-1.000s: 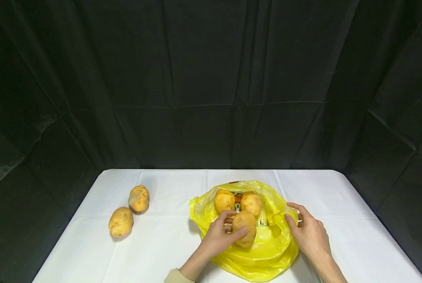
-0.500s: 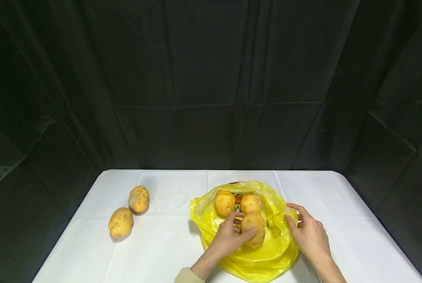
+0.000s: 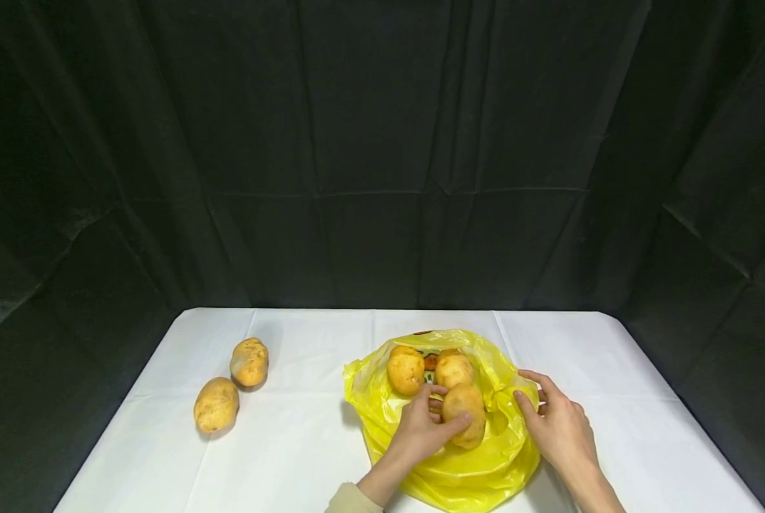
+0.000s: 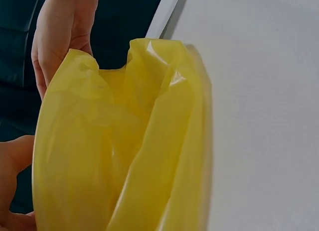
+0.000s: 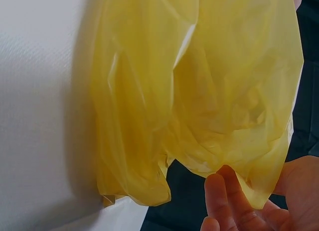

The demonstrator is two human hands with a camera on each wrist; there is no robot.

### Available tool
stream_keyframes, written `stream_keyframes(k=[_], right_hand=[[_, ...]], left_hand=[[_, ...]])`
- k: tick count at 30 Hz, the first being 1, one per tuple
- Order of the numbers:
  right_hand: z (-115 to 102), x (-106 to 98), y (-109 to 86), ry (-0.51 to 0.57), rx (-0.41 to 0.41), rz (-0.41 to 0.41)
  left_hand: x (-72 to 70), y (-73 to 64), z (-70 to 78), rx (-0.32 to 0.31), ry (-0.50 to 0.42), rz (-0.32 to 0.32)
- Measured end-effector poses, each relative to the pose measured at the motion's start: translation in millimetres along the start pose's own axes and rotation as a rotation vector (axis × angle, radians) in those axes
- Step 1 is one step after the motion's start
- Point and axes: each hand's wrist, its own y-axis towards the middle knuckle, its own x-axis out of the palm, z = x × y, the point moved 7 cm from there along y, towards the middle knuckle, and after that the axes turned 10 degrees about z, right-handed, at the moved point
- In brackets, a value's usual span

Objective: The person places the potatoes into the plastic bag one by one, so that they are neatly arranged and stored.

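In the head view a yellow plastic bag (image 3: pixel 478 474) lies with its mouth spread wide. My left hand (image 3: pixel 418 425) reaches over its near left side and grips a potato (image 3: pixel 464 415) with thumb and fingers at the mouth. Behind it in the bag sit two more potatoes, one on the left (image 3: pixel 406 370) and one on the right (image 3: pixel 454 369); the held one overlaps the right one in view. On the bag's right rim my right hand (image 3: pixel 560 423) pinches the plastic between thumb and fingers. Both wrist views show mainly the bag's outside, hiding the potatoes.
Two loose potatoes lie at the left of the white-covered table (image 3: pixel 292 442), one nearer (image 3: pixel 217 405) and one behind it (image 3: pixel 249 363). A black cloth (image 3: pixel 382 157) hangs behind and along both sides of the table.
My left hand has carried its potato rightward within the bag's mouth, slowing over the last half second. The right hand keeps its place on the rim.
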Motion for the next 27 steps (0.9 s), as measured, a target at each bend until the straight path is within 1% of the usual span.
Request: stream_keyframes(k=[8,11,20,25,27], right_hand=[[-2,1,0.2,-0.003,-0.016,0.014],[-3,1,0.3,-0.001,-0.014,0.014],[-2,0,-0.1,0.008,-0.021,0.012],[-1,0,0.3,0.004,-0.005,0.003],[-1,0,0.5,0.005,0.001,0.002]], left_hand=[[5.9,-2.3,1.6,-0.009,-0.002,-0.017],[7.7,-1.3,1.0,-0.015,0.014,-0.005],[15.5,0.8,-2.8,-0.063,0.047,0.039],[19.6,2.6,-2.6,-0.062,0.033,0.050],[20.6,3.1,-1.8,-0.049,0.023,0.056]])
